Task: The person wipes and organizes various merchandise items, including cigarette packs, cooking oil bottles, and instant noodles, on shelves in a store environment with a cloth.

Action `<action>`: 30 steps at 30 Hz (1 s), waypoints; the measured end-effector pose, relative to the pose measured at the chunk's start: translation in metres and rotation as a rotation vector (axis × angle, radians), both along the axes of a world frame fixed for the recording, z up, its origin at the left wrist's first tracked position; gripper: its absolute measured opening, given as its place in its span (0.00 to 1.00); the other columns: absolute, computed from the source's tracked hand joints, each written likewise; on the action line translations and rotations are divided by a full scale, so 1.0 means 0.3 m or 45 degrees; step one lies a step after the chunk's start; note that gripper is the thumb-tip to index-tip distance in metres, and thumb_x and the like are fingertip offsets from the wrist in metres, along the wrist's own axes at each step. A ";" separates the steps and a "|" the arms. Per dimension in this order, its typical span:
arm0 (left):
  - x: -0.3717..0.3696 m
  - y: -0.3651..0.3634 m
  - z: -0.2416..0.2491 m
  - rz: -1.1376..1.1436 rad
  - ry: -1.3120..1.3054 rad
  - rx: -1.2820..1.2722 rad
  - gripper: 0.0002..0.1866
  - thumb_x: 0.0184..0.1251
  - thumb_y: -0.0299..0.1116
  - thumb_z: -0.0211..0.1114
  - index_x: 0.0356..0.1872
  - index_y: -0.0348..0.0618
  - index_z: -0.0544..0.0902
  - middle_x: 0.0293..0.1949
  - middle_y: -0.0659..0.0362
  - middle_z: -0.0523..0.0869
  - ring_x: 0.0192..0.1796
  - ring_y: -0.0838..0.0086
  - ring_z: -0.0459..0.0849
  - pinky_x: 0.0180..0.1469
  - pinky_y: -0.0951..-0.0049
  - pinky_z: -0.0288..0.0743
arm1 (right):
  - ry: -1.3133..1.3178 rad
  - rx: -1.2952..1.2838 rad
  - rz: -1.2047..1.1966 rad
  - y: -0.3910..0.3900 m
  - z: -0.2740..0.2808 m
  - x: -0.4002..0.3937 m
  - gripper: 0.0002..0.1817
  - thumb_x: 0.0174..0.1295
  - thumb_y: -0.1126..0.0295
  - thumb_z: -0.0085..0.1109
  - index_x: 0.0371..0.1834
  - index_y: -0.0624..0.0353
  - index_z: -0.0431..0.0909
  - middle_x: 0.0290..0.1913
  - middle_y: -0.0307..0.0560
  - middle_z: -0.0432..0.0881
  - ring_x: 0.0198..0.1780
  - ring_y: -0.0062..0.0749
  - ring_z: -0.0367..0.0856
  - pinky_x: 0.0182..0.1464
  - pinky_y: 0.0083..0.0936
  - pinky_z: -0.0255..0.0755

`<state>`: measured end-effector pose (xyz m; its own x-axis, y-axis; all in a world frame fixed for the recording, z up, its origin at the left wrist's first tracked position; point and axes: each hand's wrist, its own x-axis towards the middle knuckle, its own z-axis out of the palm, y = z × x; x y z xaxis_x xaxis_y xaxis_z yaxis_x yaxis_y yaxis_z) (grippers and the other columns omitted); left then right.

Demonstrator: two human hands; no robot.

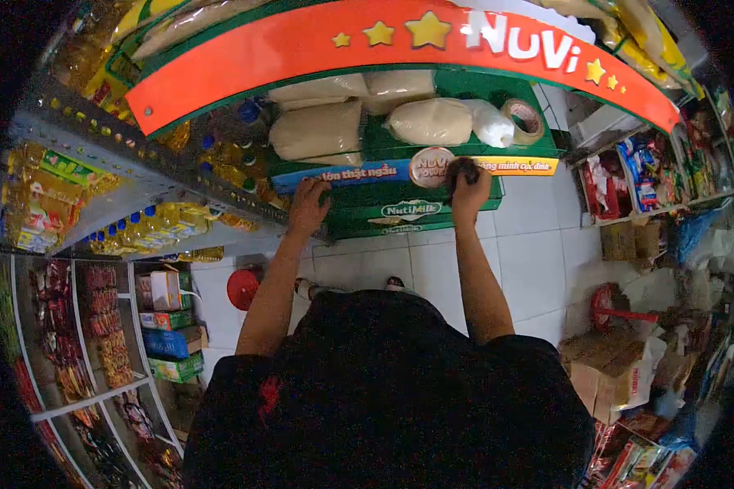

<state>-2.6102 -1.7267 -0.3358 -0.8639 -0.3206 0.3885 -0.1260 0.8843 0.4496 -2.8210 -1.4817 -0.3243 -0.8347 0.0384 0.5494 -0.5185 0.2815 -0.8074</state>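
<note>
Nearest on the green rack (347,200) are the two hands, both at the printed strip (359,174) along its shelf front. The left hand (306,209) rests its fingers on the strip's left part, perhaps to steady it; I cannot tell whether that grip pinches the edge or only leans there. The right hand (471,196) has its grip closed around a dark wad (463,173) (a cloth, probably, though it is too blurred to be sure), held against the strip just beside the round NUVI emblem (431,168), likely bunched so that it stays inside the fingers.

Behind the strip, on the rack's shelf, lie clear plastic bags (428,121) packed with something pale and beige; the contents cannot be made out. They lie flat, likely because full, soft bags would slump if stood up. At the rack's right end, a small white bag (491,125) sits next to a tape roll (524,121).

Away from the rack, to its left, a shelf holds bottles of yellow liquid (147,228) in rows, presumably for easy picking. To its right, wall compartments hold coloured packets (643,183), and lower down stands a cardboard box (599,379).
</note>
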 end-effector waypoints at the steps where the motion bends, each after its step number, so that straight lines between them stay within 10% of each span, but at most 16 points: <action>1: 0.001 0.002 -0.001 0.017 -0.033 -0.033 0.16 0.46 0.26 0.61 0.40 0.44 0.72 0.43 0.52 0.74 0.49 0.55 0.70 0.53 0.58 0.64 | 0.050 0.004 -0.014 -0.029 -0.036 -0.016 0.12 0.44 0.76 0.58 0.34 0.63 0.71 0.31 0.53 0.72 0.36 0.46 0.71 0.40 0.35 0.64; 9: 0.026 0.034 0.031 0.075 -0.122 -0.112 0.19 0.48 0.26 0.60 0.44 0.44 0.71 0.49 0.50 0.70 0.55 0.54 0.67 0.57 0.56 0.61 | -0.050 0.224 0.208 -0.179 0.016 0.145 0.15 0.44 0.73 0.57 0.38 0.61 0.73 0.44 0.56 0.74 0.44 0.51 0.72 0.47 0.34 0.67; 30: 0.287 -0.109 -0.039 0.120 -0.108 0.232 0.34 0.52 0.30 0.57 0.61 0.37 0.55 0.61 0.43 0.56 0.61 0.49 0.58 0.61 0.58 0.54 | 0.228 0.859 0.585 -0.629 -0.034 0.520 0.16 0.41 0.70 0.60 0.37 0.58 0.73 0.38 0.50 0.73 0.38 0.46 0.74 0.35 0.36 0.71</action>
